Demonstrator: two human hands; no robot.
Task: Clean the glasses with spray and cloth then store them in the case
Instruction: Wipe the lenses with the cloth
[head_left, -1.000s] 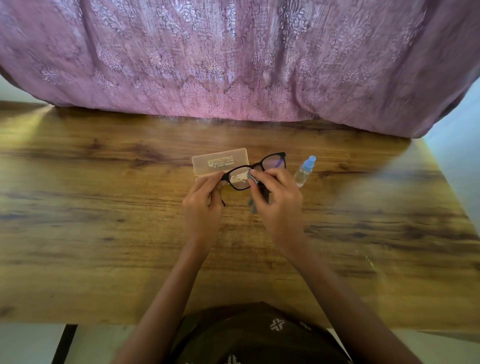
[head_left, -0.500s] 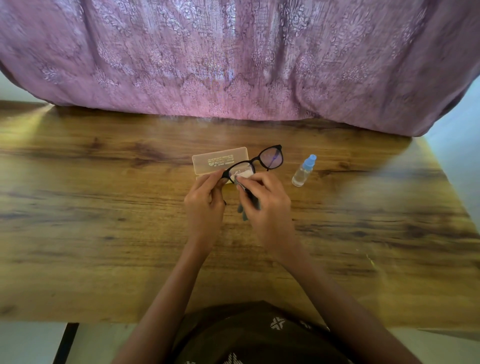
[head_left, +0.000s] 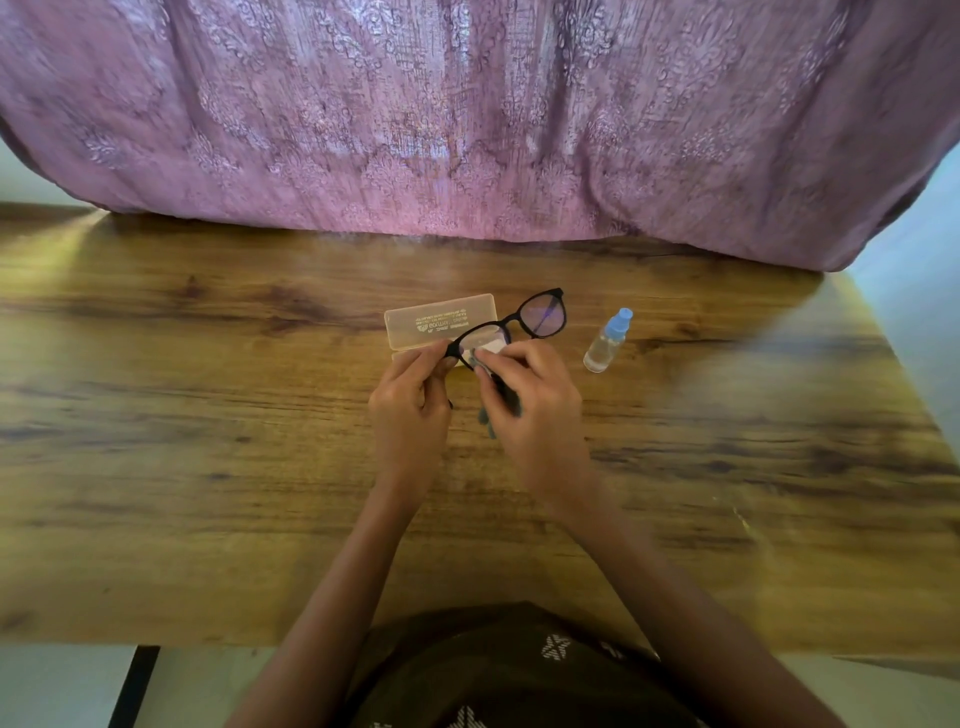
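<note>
My left hand (head_left: 410, 405) pinches the left end of the black-framed glasses (head_left: 511, 327), holding them above the bench (head_left: 208, 415). My right hand (head_left: 535, 402) has its grip closed on a grey cleaning cloth (head_left: 491, 410), fingertips pressing it against the lens nearer my left hand (a fold of cloth hangs below my palm). The other lens juts out free, tilted up to the right. Just behind the glasses lies the translucent plastic case (head_left: 441, 327), flat on the bench. The small spray bottle (head_left: 607, 340), clear with a blue cap, stands to the right, apart from both hands. A purple patterned cloth (head_left: 467, 114) drapes along the bench's far edge.
</note>
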